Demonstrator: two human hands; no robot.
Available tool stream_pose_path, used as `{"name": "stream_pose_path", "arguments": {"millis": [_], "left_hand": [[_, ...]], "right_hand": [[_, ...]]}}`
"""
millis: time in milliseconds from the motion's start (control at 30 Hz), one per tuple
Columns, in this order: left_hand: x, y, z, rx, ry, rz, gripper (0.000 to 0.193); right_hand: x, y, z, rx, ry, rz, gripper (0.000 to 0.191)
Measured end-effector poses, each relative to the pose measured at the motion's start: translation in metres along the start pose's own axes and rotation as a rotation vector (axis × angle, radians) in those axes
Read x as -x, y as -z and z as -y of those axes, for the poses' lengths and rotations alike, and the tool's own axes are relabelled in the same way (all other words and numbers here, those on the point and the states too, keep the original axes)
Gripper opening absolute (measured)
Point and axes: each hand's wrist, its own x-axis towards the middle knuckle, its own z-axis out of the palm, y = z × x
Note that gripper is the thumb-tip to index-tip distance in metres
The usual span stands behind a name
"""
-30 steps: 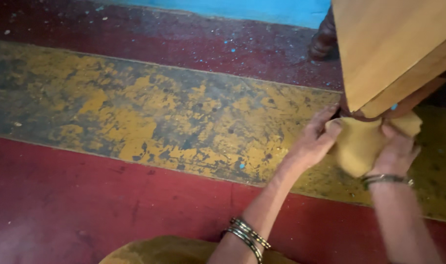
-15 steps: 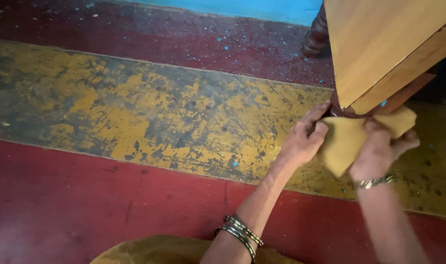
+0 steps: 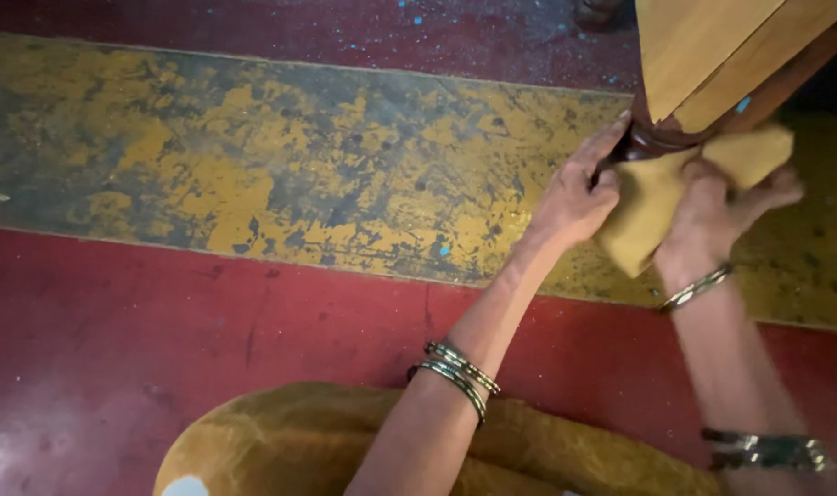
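Two hands in shot, both up at the top right. The left hand (image 3: 574,197) is curled round the dark turned wooden leg (image 3: 652,142) just under the tabletop, fingers wrapped on it. The right hand (image 3: 712,216) is closed on one yellow cloth (image 3: 643,216), pressing it against that same leg; it's a bit blurred, so can't make out each finger. The cloth sits between the two hands, bunched around the leg, with a corner sticking out right of the right hand.

Bangles: a small stack on the left forearm (image 3: 455,372), one thin bangle at the right wrist (image 3: 698,287) and a wider band further down the right arm (image 3: 767,450).

Versus half a second back, the cloth is wrapped higher round the leg and both hands sit closer to the tabletop; the view has shifted a little too.

Above them is one light wooden tabletop (image 3: 712,55). The floor has a worn yellow stripe (image 3: 299,174) between dark red bands (image 3: 207,321), with blue paint flecks. Yellow-brown fabric (image 3: 280,441) at the bottom edge.
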Motion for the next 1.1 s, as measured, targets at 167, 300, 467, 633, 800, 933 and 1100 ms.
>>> {"name": "stream_pose_path", "arguments": {"millis": [167,300,467,633,800,933,1100], "left_hand": [[0.002,0.001,-0.011,0.126,0.354,0.137,0.078],[0.001,0.006,-0.022,0.124,0.272,0.12,0.075],[0.0,0.008,-0.025,0.035,0.247,0.108,0.086],[0.005,0.008,-0.025,0.027,0.144,0.079,0.085],[0.009,0.01,-0.029,0.1,0.34,0.122,0.072],[0.008,0.01,-0.027,0.077,0.192,0.094,0.077],[0.006,0.009,-0.024,0.034,0.19,0.086,0.087]], "right_hand": [[-0.089,0.005,-0.016,0.14,-0.006,0.03,0.07],[-0.1,0.012,-0.012,0.235,-0.116,0.156,0.072],[-0.018,0.026,-0.004,0.126,0.182,0.305,0.067],[-0.008,0.022,-0.013,0.1,0.368,0.337,0.07],[-0.072,0.009,-0.023,0.139,0.016,0.183,0.082],[-0.077,0.011,-0.014,0.29,-0.076,0.242,0.099],[-0.01,0.021,-0.005,0.162,0.298,0.393,0.079]]}}
